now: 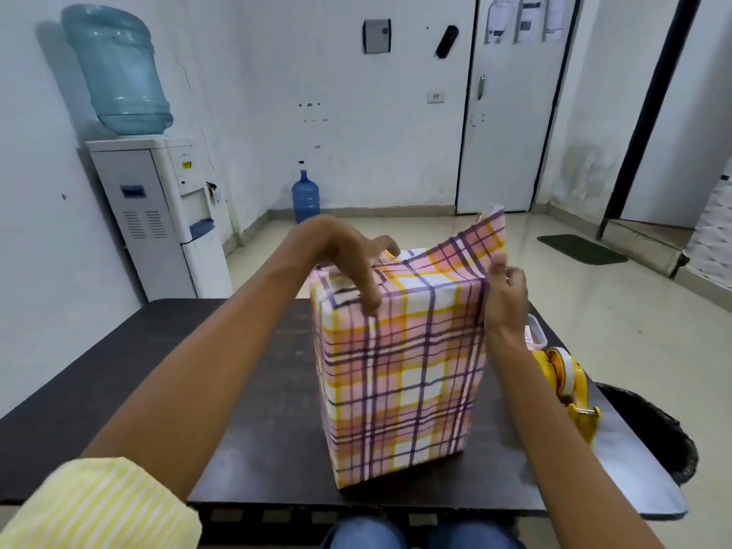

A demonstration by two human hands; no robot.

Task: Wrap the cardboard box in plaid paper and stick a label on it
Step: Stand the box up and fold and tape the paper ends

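Observation:
A tall box wrapped in pink, yellow and purple plaid paper (400,374) stands upright on the dark table (119,370). My left hand (352,259) lies over the box's top, thumb down on the near top edge and fingers spread over the folded paper. My right hand (507,287) pinches the loose plaid flap (481,239), which sticks up from the top right edge. No label is in view.
A yellow tape dispenser (566,386) lies on the table to the right of the box, behind my right forearm, with a small white container (536,334) beyond it. A black bin (653,429) stands at the table's right edge. A water dispenser (158,204) stands at the left wall.

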